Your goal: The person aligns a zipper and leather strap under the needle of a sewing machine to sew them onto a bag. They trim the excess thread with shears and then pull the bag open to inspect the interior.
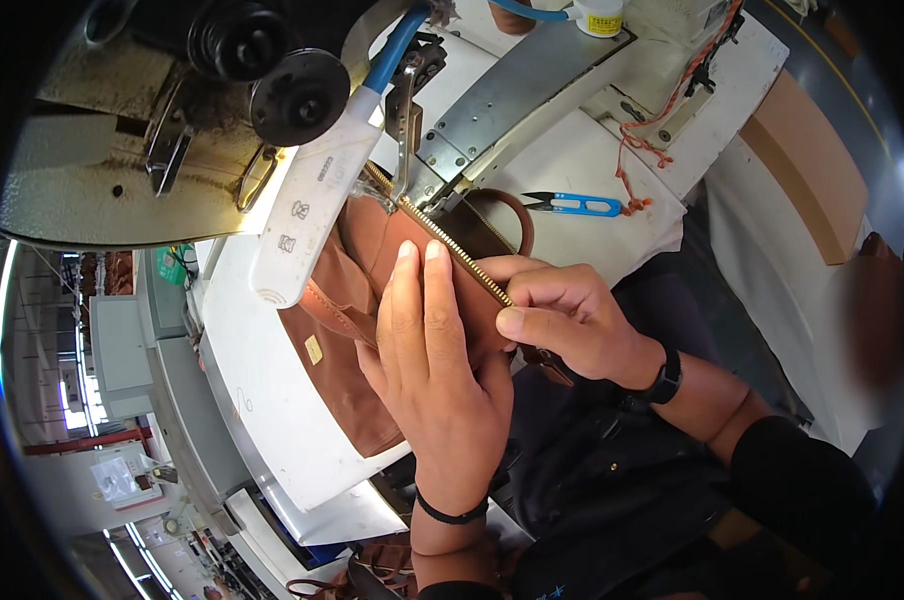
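A brown leather bag point(347, 385) lies under the sewing machine, with a brass-toothed zipper point(459, 252) running along its upper edge. The zipper's far end reaches the presser foot point(402, 188). My left hand point(437, 350) lies flat on the leather just beside the zipper, fingers stretched out toward the foot. At the near end of the zipper, my right hand point(562, 320) pinches the zipper and the leather edge between thumb and fingers. A rounded brown handle point(512, 215) sticks out beyond the zipper. Part of the bag is hidden beneath my left hand.
The machine head point(142, 190) and a white lamp bar point(312, 220) hang over the bag at left. Blue thread snips point(577, 204) lie on the white table right of the bag, by orange thread point(632, 150). A small white bottle point(600, 16) stands at the back.
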Demonstrator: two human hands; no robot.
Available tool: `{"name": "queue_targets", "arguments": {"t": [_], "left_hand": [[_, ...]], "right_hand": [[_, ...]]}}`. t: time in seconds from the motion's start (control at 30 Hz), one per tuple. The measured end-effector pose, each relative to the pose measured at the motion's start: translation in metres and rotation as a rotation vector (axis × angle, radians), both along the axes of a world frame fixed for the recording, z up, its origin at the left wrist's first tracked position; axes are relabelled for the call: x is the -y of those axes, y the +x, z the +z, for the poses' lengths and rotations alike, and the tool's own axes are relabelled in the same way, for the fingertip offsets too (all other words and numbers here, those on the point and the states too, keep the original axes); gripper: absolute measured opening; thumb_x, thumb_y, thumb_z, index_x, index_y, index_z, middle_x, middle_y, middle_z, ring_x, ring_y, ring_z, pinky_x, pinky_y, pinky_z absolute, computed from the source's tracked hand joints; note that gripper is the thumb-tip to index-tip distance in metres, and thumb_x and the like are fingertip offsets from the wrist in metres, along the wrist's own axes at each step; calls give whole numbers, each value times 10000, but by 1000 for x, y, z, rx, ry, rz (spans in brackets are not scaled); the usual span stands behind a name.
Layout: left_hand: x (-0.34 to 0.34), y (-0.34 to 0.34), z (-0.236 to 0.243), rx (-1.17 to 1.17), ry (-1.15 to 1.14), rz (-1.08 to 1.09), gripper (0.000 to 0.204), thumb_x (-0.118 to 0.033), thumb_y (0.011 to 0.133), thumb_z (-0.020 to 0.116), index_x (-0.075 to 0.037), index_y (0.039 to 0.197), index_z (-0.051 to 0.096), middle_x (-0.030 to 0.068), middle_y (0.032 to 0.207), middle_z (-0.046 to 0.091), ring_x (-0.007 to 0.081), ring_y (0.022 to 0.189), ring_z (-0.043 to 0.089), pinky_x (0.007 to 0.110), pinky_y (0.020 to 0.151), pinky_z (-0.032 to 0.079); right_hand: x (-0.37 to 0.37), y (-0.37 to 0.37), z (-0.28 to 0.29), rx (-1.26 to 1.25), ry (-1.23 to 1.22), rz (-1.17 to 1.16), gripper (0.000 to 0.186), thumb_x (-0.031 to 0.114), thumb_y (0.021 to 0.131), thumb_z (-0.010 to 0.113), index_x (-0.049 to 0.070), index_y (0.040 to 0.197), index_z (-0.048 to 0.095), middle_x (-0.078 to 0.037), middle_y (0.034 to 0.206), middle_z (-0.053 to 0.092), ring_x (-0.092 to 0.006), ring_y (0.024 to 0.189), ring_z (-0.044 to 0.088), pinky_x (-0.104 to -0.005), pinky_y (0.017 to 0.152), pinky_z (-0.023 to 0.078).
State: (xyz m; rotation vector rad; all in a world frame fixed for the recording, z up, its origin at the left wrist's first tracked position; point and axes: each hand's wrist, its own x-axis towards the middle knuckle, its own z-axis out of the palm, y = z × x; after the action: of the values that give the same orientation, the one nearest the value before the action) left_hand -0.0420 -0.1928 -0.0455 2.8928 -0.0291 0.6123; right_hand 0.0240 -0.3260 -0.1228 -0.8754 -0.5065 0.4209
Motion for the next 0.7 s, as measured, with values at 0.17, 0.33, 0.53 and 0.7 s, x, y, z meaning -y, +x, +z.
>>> {"name": "queue_targets", "arguments": {"t": [0.17,0.33,0.53,0.7], "left_hand": [[-3,2,2,-4,-30,-32,762,-75,849,735,-60,1577,508,164,1565,540,318,1416,545,570,1154,326],[-10,9,1,23,-29,-34,756,-64,842,736,-53,1565,516,162,1558,550,316,1419,545,577,1167,323],[-15,14,-1,36,-22,-38,725,-61,841,725,-52,1542,542,142,1537,573,305,1408,556,605,1187,316],[-26,25,-5,100,-17,-49,660,-74,844,716,-49,1491,590,127,1500,599,291,1403,556,618,1220,300]], "right_hand": [[-2,-1,1,-16,36,-9,236,95,1054,637,-45,864,651,-108,1435,630,-52,884,542,-247,704,443],[-7,8,5,-17,14,-4,243,97,1053,639,-46,857,651,-106,1417,643,-51,874,543,-247,699,443],[-12,13,2,40,4,-18,265,107,1057,637,-43,839,638,-83,1385,659,-42,842,534,-245,672,428],[-21,22,7,56,30,-36,246,87,1048,632,-52,845,634,-63,1337,670,-33,836,539,-236,663,427]]}}
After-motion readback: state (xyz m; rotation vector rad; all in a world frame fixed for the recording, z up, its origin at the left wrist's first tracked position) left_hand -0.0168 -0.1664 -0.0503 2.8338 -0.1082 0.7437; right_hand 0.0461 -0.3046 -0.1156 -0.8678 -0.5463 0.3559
